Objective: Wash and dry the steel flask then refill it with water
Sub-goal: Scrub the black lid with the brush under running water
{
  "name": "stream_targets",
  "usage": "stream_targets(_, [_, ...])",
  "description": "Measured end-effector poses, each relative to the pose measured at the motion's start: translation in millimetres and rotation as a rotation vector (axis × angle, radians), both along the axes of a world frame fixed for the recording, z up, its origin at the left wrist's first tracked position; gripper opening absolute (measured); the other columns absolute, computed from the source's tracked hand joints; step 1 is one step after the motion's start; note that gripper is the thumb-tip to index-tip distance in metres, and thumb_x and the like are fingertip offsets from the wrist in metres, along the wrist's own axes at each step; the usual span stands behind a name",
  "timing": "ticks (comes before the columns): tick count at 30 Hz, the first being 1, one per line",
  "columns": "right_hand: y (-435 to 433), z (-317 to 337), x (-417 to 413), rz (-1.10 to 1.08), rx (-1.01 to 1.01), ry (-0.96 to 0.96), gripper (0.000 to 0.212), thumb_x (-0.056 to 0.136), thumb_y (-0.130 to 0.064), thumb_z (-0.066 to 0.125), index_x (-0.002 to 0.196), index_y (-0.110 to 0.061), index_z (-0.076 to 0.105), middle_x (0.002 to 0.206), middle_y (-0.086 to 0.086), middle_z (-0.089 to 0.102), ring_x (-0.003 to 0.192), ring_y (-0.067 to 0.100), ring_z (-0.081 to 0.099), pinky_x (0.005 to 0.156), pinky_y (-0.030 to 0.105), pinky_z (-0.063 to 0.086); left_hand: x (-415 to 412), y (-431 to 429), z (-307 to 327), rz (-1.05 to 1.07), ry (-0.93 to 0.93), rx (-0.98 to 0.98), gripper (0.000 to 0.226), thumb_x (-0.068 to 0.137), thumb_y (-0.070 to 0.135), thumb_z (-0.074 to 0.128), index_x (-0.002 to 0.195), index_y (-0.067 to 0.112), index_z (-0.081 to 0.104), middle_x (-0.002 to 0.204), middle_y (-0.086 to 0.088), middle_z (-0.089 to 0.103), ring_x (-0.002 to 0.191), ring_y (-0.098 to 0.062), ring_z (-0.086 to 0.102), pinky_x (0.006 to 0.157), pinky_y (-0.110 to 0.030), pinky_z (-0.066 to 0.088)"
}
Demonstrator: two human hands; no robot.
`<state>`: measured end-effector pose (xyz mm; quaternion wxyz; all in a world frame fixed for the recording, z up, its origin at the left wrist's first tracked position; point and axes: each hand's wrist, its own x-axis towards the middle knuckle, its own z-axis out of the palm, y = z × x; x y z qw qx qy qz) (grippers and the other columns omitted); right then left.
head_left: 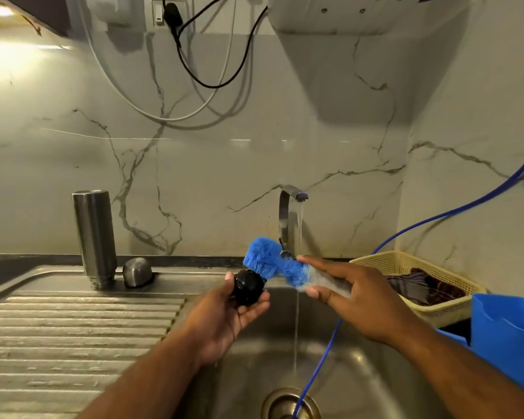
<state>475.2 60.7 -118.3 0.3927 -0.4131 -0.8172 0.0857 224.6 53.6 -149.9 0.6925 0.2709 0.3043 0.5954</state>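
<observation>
1. The left hand [224,316] is bare, with nothing worn on it.
2. The left forearm [152,376] is bare down to the lower edge.
3. The right hand [357,294] and right forearm [454,361] are likewise bare.
4. The right thumb's nail is short.

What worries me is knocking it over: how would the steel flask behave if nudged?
Probably tippy: the steel flask stands tall, mouth-down on the drainer. Likely slippery: smooth steel, with the tap running. If toppled, its round body would probably roll.
</observation>
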Motion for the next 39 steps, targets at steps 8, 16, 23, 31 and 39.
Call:
stream_targets(8, [2,-7,-8,-0.025,0.062,0.026,0.056,0.090,-0.047,0.072,0.132,-0.072,0.045,0.123,-0.026,0.067,0.110,-0.007,0.061,0.093,0.020,0.052,7,-10,9,-0.056,-0.049,0.055,0.034,0.106,0.018,0.042,0.127,-0.007,0.053,0.121,-0.032,0.067,0.111,-0.043,0.068,0.088,-0.048,0.059])
stream_targets(16, [2,-5,-5,-0.002,0.073,0.015,0.057,0.090,-0.047,0.072,0.133,-0.072,0.044,0.114,-0.020,0.069,0.101,-0.001,0.064,0.087,0.025,0.055,6,-8,8,-0.003,-0.096,0.099,0.036,0.104,0.016,0.043,0.130,-0.007,0.054,0.123,-0.033,0.066,0.116,-0.042,0.066,0.087,-0.046,0.060])
stream_targets(23, [3,-7,-7,-0.032,0.124,-0.039,0.057,0.091,-0.054,0.067,0.138,-0.071,0.039,0.111,-0.018,0.068,0.096,0.001,0.063,0.081,0.028,0.056,-3,-5,8,0.067,0.026,0.159,0.047,0.089,0.025,0.057,0.126,-0.004,0.057,0.120,-0.026,0.070,0.113,-0.036,0.069,0.094,-0.041,0.056])
stream_targets(31, [4,-4,1,-0.038,0.155,0.005,0.058,0.090,-0.048,0.071,0.135,-0.071,0.043,0.110,-0.025,0.068,0.101,-0.003,0.063,0.084,0.020,0.053,-8,-2,13,0.123,0.043,0.138,0.038,0.097,0.024,0.055,0.126,0.000,0.061,0.122,-0.028,0.068,0.113,-0.034,0.064,0.093,-0.040,0.055])
stream_targets(39, [-3,-5,-13,-0.067,0.142,-0.140,0.058,0.093,-0.059,0.060,0.139,-0.075,0.029,0.097,-0.017,0.062,0.084,0.003,0.057,0.070,0.022,0.052,-5,-9,15,0.119,0.234,0.097,0.032,0.104,0.020,0.047,0.119,-0.004,0.063,0.116,-0.027,0.071,0.101,-0.031,0.067,0.084,-0.037,0.054])
